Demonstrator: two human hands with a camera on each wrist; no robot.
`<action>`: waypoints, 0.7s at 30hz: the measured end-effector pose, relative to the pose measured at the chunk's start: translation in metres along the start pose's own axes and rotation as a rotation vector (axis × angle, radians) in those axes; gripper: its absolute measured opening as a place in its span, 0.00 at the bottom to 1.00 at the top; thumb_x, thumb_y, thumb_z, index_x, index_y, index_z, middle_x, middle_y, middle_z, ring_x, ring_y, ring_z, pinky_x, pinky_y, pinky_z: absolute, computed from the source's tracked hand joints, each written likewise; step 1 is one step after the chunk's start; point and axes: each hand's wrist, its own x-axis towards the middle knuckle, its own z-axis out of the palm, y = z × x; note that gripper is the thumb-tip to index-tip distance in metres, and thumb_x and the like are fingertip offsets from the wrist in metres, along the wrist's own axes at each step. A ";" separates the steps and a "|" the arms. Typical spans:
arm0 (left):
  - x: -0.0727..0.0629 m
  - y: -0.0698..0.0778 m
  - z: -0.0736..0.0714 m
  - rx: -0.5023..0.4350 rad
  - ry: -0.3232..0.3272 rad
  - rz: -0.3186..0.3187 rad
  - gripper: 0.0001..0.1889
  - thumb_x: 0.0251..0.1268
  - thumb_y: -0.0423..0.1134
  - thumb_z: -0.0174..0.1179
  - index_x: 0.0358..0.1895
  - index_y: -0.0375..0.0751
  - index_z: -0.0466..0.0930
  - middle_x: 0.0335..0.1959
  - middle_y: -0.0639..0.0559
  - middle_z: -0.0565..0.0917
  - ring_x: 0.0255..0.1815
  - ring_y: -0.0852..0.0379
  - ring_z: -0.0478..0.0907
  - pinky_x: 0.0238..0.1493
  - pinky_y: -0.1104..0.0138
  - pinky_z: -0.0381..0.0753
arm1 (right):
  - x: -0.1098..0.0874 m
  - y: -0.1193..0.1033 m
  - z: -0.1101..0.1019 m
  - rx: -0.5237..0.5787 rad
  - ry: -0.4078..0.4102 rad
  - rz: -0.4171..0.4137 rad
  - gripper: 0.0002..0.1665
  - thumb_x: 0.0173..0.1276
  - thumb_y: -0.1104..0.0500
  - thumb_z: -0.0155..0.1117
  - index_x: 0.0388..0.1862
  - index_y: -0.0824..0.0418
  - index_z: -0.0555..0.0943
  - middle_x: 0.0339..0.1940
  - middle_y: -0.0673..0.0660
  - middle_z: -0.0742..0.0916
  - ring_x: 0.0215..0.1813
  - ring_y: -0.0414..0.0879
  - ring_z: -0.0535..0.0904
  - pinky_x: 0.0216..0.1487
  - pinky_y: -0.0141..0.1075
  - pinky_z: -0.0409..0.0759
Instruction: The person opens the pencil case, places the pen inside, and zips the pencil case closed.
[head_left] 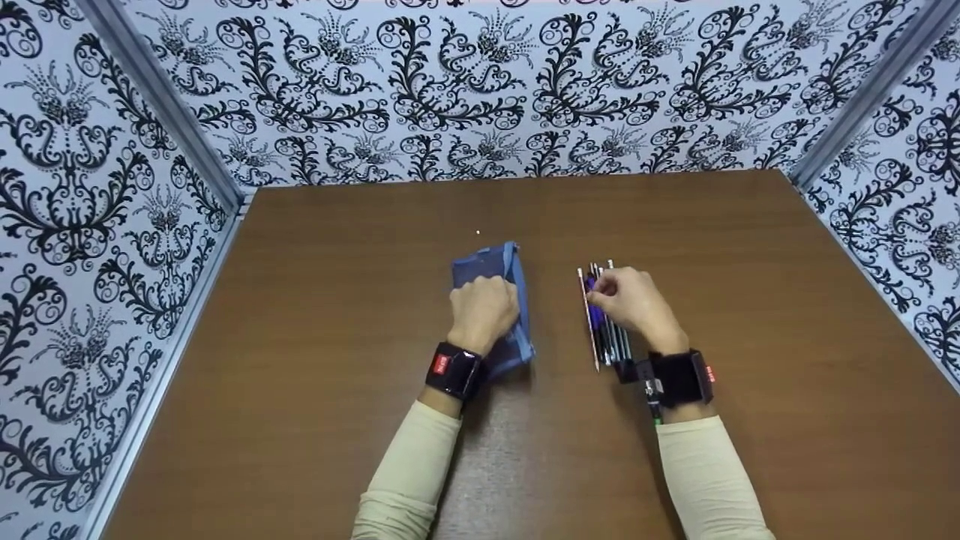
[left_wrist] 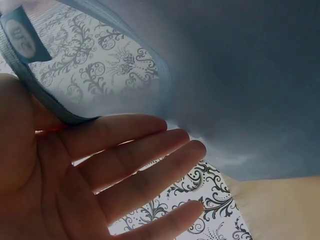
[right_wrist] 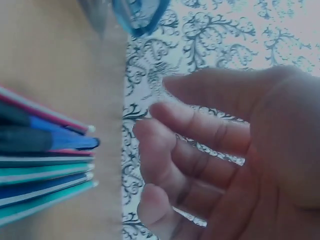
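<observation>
Firstly, blue pouch [head_left: 481, 264]: on the tabletop [head_left: 337, 300], left of the pens; soft, thin and see-through, probably light and floppy; best held by the bound edge, where the cloth looks firmest.
Left hand [head_left: 484, 307]: over the pouch and touching it; its fingers run fairly straight along the bound edge; whether the thumb pinches it, I cannot tell.
Pens and pencils [head_left: 619, 341]: side by side, just apart from the pouch; stiff, likely light, smooth and apt to roll; best pinched one at a time at mid-shaft.
Right hand [head_left: 637, 304]: above the pens and pencils; fingers loosely curled, thumb near the forefinger with a slight gap, nothing visible in hold.
</observation>
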 end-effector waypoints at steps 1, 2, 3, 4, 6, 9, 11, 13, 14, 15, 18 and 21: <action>0.000 0.000 0.000 0.000 0.001 0.004 0.23 0.74 0.45 0.45 0.26 0.35 0.83 0.30 0.39 0.87 0.31 0.39 0.85 0.32 0.48 0.81 | 0.001 0.002 0.001 -0.004 0.002 0.025 0.07 0.64 0.62 0.66 0.34 0.66 0.84 0.33 0.62 0.88 0.37 0.55 0.83 0.44 0.49 0.79; 0.000 -0.001 -0.001 0.000 0.003 0.008 0.24 0.74 0.45 0.45 0.25 0.35 0.83 0.30 0.39 0.87 0.31 0.39 0.85 0.31 0.48 0.81 | 0.001 0.003 0.001 -0.009 0.004 0.047 0.06 0.64 0.62 0.66 0.34 0.66 0.84 0.33 0.62 0.88 0.37 0.55 0.82 0.44 0.49 0.79; 0.000 -0.001 -0.001 0.002 0.007 0.010 0.24 0.74 0.45 0.45 0.25 0.36 0.83 0.30 0.39 0.87 0.30 0.39 0.85 0.31 0.48 0.81 | 0.002 0.004 0.002 -0.015 0.009 0.068 0.07 0.64 0.61 0.66 0.33 0.66 0.84 0.33 0.62 0.87 0.37 0.55 0.82 0.43 0.49 0.79; 0.000 -0.002 -0.001 0.004 0.017 0.016 0.23 0.73 0.45 0.45 0.24 0.36 0.82 0.29 0.39 0.87 0.30 0.39 0.85 0.30 0.48 0.81 | 0.002 0.005 0.003 -0.023 0.010 0.093 0.07 0.64 0.61 0.67 0.33 0.66 0.83 0.34 0.62 0.87 0.37 0.55 0.82 0.43 0.49 0.78; -0.001 -0.002 -0.001 0.006 0.026 0.026 0.23 0.73 0.45 0.46 0.23 0.37 0.82 0.28 0.39 0.87 0.29 0.39 0.85 0.29 0.48 0.81 | 0.003 0.007 0.004 -0.033 0.008 0.146 0.09 0.64 0.60 0.68 0.34 0.66 0.83 0.34 0.63 0.86 0.38 0.55 0.80 0.42 0.49 0.77; -0.002 -0.003 -0.002 0.011 0.033 0.033 0.22 0.72 0.44 0.47 0.20 0.38 0.80 0.27 0.40 0.87 0.29 0.40 0.85 0.27 0.48 0.81 | 0.006 0.009 0.005 -0.055 -0.023 0.213 0.12 0.65 0.57 0.68 0.37 0.66 0.83 0.38 0.64 0.86 0.40 0.56 0.80 0.44 0.49 0.77; -0.002 -0.003 -0.002 0.010 0.023 0.034 0.22 0.72 0.44 0.48 0.20 0.38 0.80 0.27 0.40 0.86 0.28 0.40 0.85 0.27 0.48 0.81 | 0.008 0.010 0.006 -0.060 -0.048 0.241 0.13 0.66 0.56 0.68 0.38 0.67 0.83 0.40 0.65 0.85 0.42 0.56 0.79 0.45 0.50 0.77; -0.002 -0.002 -0.003 0.012 0.017 0.031 0.22 0.72 0.44 0.48 0.21 0.38 0.81 0.27 0.40 0.86 0.28 0.40 0.85 0.27 0.48 0.81 | 0.010 0.011 0.006 -0.062 -0.067 0.254 0.13 0.66 0.56 0.67 0.40 0.67 0.83 0.42 0.66 0.85 0.42 0.56 0.79 0.45 0.49 0.77; -0.001 -0.002 -0.003 0.013 0.015 0.030 0.22 0.73 0.44 0.48 0.22 0.37 0.81 0.27 0.40 0.86 0.28 0.40 0.85 0.27 0.48 0.81 | 0.012 0.011 0.006 -0.064 -0.072 0.256 0.13 0.66 0.56 0.67 0.40 0.67 0.83 0.42 0.66 0.85 0.42 0.56 0.79 0.45 0.49 0.77; -0.001 -0.002 -0.004 0.014 0.014 0.029 0.22 0.73 0.44 0.47 0.22 0.37 0.82 0.27 0.40 0.86 0.28 0.40 0.85 0.27 0.48 0.81 | 0.013 0.011 0.006 -0.063 -0.074 0.257 0.13 0.66 0.56 0.67 0.40 0.66 0.83 0.42 0.66 0.85 0.42 0.56 0.79 0.45 0.49 0.77; 0.001 -0.003 -0.005 0.018 0.001 0.024 0.23 0.73 0.45 0.46 0.24 0.37 0.82 0.28 0.40 0.86 0.28 0.41 0.85 0.27 0.49 0.81 | 0.016 0.011 0.006 -0.062 -0.070 0.250 0.13 0.65 0.56 0.67 0.39 0.67 0.83 0.41 0.66 0.85 0.42 0.56 0.79 0.45 0.49 0.78; 0.001 -0.003 -0.005 0.014 -0.016 0.022 0.23 0.74 0.46 0.45 0.23 0.38 0.81 0.27 0.41 0.86 0.28 0.42 0.85 0.28 0.49 0.81 | 0.016 0.012 0.006 -0.065 -0.068 0.247 0.13 0.64 0.56 0.68 0.38 0.67 0.83 0.39 0.65 0.85 0.41 0.56 0.79 0.44 0.49 0.78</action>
